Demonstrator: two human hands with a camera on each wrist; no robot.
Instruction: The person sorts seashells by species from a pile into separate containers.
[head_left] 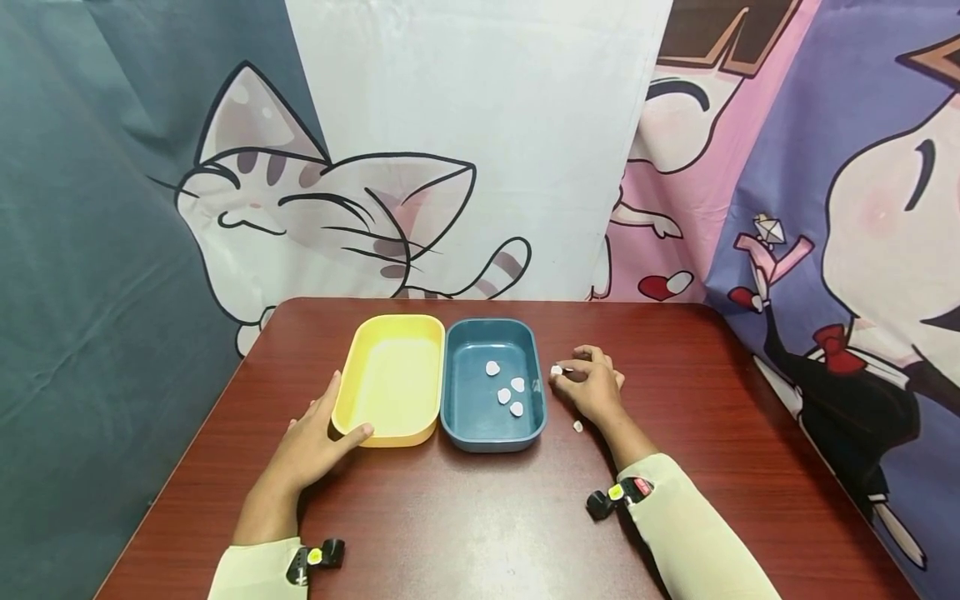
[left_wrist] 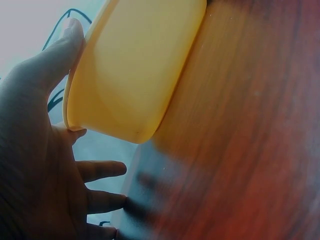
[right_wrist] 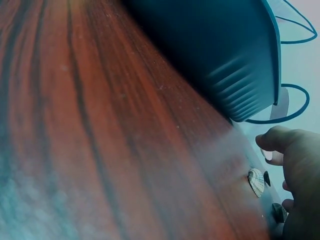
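Observation:
My left hand [head_left: 311,446] rests at the near left corner of a yellow plastic tray [head_left: 390,367]. Its thumb lies along the rim, while the other fingers spread straight outside the wall [left_wrist: 130,75]. To the right, touching the yellow tray, stands a blue tray [head_left: 468,350] with several small white seashells [head_left: 504,397] on its floor. Just right of the blue tray, my right hand [head_left: 595,387] pinches a white seashell [head_left: 557,370] between thumb and finger, partly hidden by the fingertips [right_wrist: 265,140]. A ribbed seashell [right_wrist: 256,183] lies on the table below that hand.
The trays stand on a reddish-brown wooden table [head_left: 480,517]. A small pale shell [head_left: 577,426] lies near the right wrist. Dark small shapes [right_wrist: 279,212] sit beside the right hand, their kind unclear. A printed cartoon cloth [head_left: 487,108] hangs behind the table.

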